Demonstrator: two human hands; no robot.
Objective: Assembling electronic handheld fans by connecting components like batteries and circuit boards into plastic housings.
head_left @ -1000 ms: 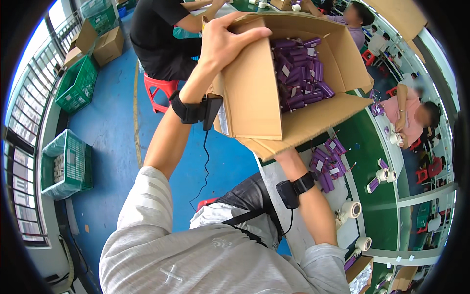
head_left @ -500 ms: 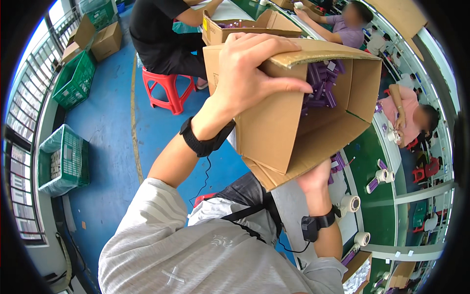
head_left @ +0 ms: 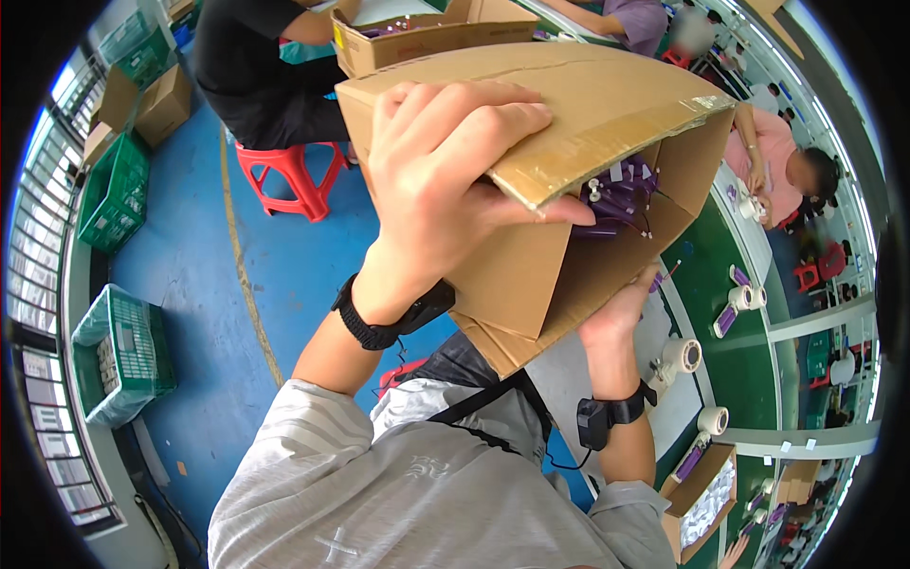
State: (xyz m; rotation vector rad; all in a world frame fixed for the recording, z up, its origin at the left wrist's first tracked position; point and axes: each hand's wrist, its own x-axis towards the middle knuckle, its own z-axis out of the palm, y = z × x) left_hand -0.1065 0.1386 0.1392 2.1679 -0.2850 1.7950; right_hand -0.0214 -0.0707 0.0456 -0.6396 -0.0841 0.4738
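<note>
A brown cardboard box [head_left: 607,85] is held up in front of me, tipped on its side with its opening turned toward the lower right. Inside lie many purple cylindrical pieces [head_left: 618,201] with thin wires and white connectors, which look like wrapped battery packs. My left hand [head_left: 445,171] grips the box at its upper left edge, fingers over the top and thumb hooked inside the rim. From below, my right hand [head_left: 614,318] bears the box's lower side, its fingers partly hidden beneath the cardboard.
A white-and-green worktable [head_left: 735,379] runs along my right, with white rolls [head_left: 681,355] and purple pieces on it. A box of white items [head_left: 703,507] stands at lower right. Co-workers sit ahead and right. A red stool [head_left: 294,180] and green crates [head_left: 123,351] are on the left.
The box has tilted, so more of its upper side shows, and it sits slightly lower and more to the left in view. Both hands keep their hold. The surroundings have shifted with the head.
</note>
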